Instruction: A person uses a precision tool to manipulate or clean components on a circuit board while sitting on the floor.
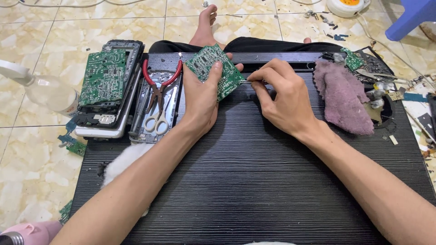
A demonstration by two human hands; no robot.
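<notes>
No packages, labels, signs or screens in view

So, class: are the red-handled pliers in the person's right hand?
No. The red-handled pliers lie on a metal tray beside the left hand, while the right hand pinches a thin tool against the green circuit board.

Board's (pixel 254 181) centre and near edge lie open between the forearms. Left edge blocked by pliers (pixel 161 79), scissors (pixel 156 120) and opened casing (pixel 106 90); right edge by purple cloth (pixel 343 97).
</notes>
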